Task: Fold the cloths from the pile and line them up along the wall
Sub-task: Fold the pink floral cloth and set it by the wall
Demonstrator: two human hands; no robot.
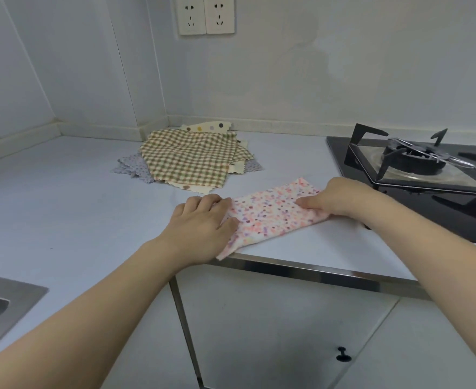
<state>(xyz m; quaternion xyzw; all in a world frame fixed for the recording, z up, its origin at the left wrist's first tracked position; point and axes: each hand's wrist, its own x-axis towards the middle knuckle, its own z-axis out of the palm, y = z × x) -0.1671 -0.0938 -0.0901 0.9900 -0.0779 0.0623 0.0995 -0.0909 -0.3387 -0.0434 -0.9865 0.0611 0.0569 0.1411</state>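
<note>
A pink speckled cloth (270,214) lies folded into a long strip on the white counter (71,197), close to the front edge. My left hand (200,223) lies on its left end, fingers curled over the fabric edge. My right hand (340,197) holds its right end, thumb on top and fingers tucked around the cloth. The pile of cloths (186,157) sits behind, near the back wall corner, with a green checked cloth on top, a dotted cream one and grey ones beneath.
A black gas hob (416,169) with a pan support stands at the right, touching distance from my right hand. A steel sink (3,301) is at the lower left. Two wall sockets (205,14) sit above the pile. Cabinet doors with a black knob (343,355) lie below the counter.
</note>
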